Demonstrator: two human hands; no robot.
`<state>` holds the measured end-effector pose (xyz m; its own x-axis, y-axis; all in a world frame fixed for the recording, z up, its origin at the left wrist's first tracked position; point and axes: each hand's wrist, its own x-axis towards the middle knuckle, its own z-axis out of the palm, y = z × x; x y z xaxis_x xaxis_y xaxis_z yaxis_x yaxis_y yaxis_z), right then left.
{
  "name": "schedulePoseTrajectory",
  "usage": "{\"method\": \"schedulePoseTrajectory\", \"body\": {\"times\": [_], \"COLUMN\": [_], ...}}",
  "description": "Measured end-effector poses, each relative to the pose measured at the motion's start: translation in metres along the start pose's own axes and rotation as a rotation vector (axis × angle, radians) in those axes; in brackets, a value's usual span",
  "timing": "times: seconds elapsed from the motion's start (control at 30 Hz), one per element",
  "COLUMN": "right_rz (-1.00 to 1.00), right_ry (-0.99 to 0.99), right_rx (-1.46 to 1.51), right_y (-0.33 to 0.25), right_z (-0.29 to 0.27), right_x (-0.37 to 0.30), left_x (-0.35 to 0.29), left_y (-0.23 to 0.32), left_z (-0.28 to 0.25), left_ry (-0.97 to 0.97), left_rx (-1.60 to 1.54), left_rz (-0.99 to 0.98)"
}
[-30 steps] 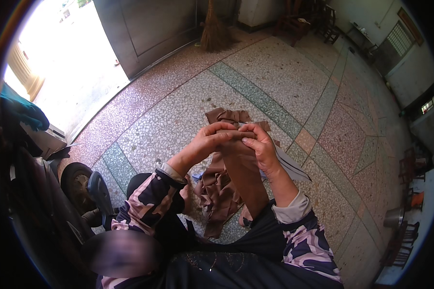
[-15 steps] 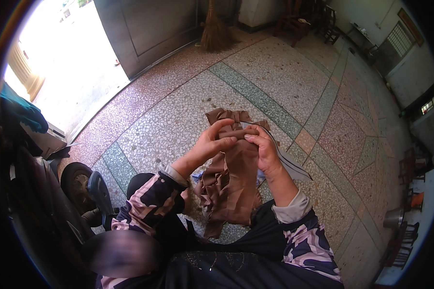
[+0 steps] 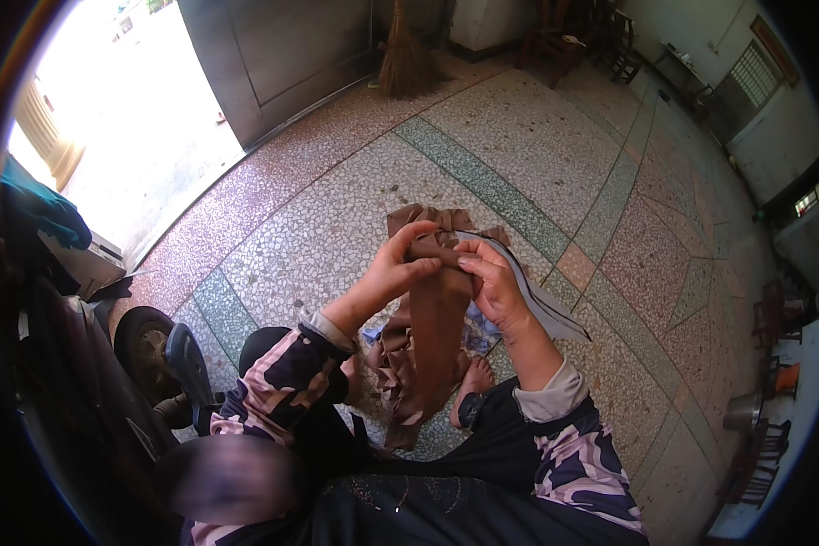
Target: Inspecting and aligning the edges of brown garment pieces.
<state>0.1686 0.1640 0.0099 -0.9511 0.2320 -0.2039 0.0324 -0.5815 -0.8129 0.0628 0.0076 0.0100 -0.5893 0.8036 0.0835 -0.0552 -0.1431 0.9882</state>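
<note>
Brown fabric (image 3: 439, 332) hangs from my two hands, its upper edge folded or rolled into a narrow band between them. My left hand (image 3: 394, 267) pinches the left end of that band with thumb and fingers. At the right end, my right hand (image 3: 491, 282) grips the cloth between thumb and forefinger. Below, the fabric falls in creases toward the floor between my feet. More brown cloth (image 3: 419, 218) lies just beyond my hands, beside a grey piece with a dark edge (image 3: 552, 314). A blue patterned cloth (image 3: 479, 329) shows partly behind the hanging fabric.
My bare right foot (image 3: 473, 382) rests on the speckled terrazzo floor (image 3: 328, 218). A wheeled vehicle with a dark tyre (image 3: 146, 350) stands close on my left. A straw broom (image 3: 405, 64) leans by the dark door (image 3: 291, 55). Chairs and a metal pot (image 3: 743, 411) are along the right.
The hanging fabric has narrowed and swung left, uncovering my right foot and more of the blue cloth. The band between my hands now slants down to the right; both hands keep their grip.
</note>
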Motion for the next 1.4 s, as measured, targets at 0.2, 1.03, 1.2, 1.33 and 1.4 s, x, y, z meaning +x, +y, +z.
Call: {"method": "schedulePoseTrajectory", "body": {"times": [0.2,1.03,1.2,1.33,1.4], "right_rz": [-0.096,0.011,-0.021,-0.110,-0.157], "right_ry": [0.031,0.091,0.058,0.062,0.061], "right_rx": [-0.177,-0.016,-0.018,-0.103,-0.158], "right_y": [0.001,0.002,-0.003,0.000,0.001], "right_z": [0.001,-0.003,0.000,-0.001,0.001], "right_x": [-0.002,0.003,0.000,0.000,-0.001], "left_x": [0.004,0.002,0.000,0.001,0.003], "left_y": [-0.004,-0.005,0.002,0.002,-0.003], "left_z": [-0.002,-0.002,0.000,-0.003,-0.007], "left_ry": [-0.062,-0.038,-0.014,-0.059,-0.051], "left_rx": [-0.216,0.097,-0.159,-0.415,-0.318], "left_rz": [-0.191,0.031,-0.114,-0.245,-0.279]}}
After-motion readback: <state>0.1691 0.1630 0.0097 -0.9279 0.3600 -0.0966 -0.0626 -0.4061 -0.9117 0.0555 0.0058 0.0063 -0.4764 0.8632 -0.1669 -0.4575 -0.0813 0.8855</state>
